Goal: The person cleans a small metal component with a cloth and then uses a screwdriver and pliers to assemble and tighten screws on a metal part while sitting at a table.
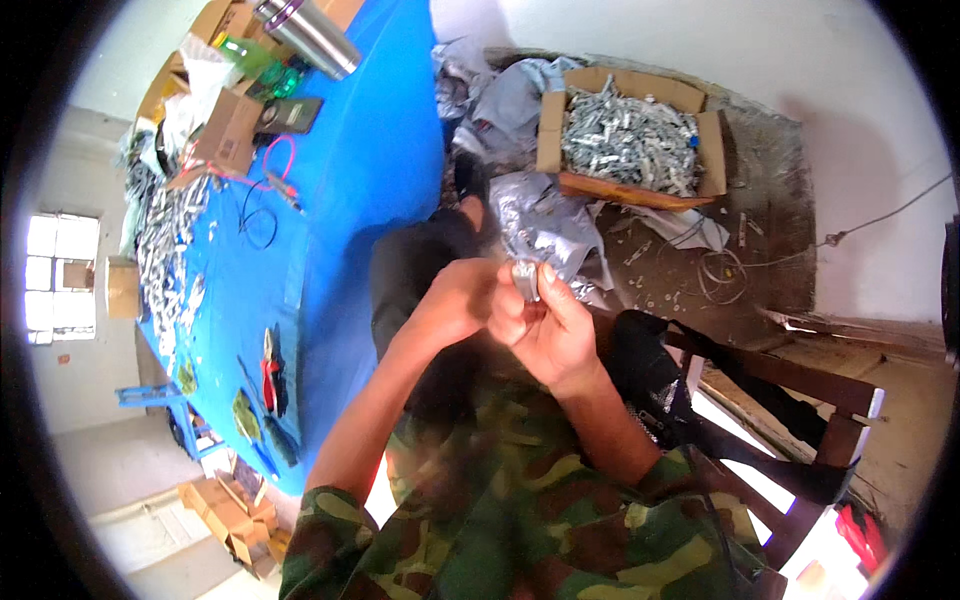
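Below the full cardboard box [630, 135], both hands, left hand [455, 300] and right hand [545, 325], pinch closed on one small metal part [526, 278]; many remain.

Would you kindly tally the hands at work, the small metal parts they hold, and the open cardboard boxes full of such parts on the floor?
Hands: 2, left hand and right hand
Small metal part held between both: 1
Open cardboard box of metal parts on the floor: 1
Total: 4

Left hand [455, 300] and right hand [545, 325] meet, fingers curled together.
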A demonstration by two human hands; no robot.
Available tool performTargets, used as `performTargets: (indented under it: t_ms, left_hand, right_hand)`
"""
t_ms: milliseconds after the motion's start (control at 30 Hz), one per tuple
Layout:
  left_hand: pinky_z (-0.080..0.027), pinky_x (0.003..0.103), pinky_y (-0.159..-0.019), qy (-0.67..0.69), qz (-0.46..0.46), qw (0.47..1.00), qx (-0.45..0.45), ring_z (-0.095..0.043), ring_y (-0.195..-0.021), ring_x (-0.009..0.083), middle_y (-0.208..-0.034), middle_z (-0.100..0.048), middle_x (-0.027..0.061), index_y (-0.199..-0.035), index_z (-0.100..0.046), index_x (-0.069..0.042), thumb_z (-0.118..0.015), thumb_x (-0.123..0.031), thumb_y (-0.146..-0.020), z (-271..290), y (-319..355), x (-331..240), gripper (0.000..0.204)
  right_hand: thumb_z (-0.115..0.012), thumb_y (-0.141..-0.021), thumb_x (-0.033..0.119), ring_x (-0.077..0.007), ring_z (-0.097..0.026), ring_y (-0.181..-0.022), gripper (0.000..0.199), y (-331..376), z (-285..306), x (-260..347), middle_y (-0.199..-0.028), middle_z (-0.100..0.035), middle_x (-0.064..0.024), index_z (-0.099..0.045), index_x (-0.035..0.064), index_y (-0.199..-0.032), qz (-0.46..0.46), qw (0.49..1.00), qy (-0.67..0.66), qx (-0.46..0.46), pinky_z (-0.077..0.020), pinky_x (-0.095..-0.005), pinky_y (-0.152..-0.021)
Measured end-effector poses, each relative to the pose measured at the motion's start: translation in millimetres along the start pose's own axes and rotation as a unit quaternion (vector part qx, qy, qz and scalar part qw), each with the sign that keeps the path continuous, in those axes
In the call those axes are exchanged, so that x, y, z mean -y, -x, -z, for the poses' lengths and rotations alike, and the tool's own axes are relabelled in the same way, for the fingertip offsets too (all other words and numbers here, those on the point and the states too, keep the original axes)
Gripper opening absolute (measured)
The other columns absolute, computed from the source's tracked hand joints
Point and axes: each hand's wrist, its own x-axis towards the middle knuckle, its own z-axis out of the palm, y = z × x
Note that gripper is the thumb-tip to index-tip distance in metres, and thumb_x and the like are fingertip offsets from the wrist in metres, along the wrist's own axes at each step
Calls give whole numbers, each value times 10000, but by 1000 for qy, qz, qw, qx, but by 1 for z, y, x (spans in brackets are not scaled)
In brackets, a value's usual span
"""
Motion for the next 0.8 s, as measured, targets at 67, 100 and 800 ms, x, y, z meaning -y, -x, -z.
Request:
performTargets:
  t_ms: [67, 100, 800]
  left_hand:
    - [-518, 357, -809, 77, -75, 994, -14, -670, -906, 228, -921, -698, 124, -1007, -697, -14, -653, -118, -914, -2, -48, -4, 146]
    - [-513, 304, -820, 108, -97, 988, -54, -632, -903, 128, -922, -693, 56, -1029, -690, 3, -657, -69, -928, -1, -74, -22, 128]
    - [-540, 247, -799, 347, 123, 884, -289, -664, -906, 106, -1062, -711, 66, -1178, -657, 24, -672, -65, -985, 15, 92, 24, 213]
  right_hand:
    - [-462, -1092, 394, -144, -440, -703, 447, 2, -10, 5, -849, -530, -36, -593, 0, -1257, -2, 999, -13, 43, -378, -298, -636]
    - [-461, -1091, 389, -141, -430, -680, 443, 4, -14, 8, -827, -508, -35, -586, -7, -1246, 8, 999, 9, 45, -360, -294, -611]
    - [-649, -1016, 104, -116, -647, -995, 208, -41, -4, -49, -1108, -707, -38, -658, 56, -1218, -8, 966, 227, -126, -515, -265, -879]
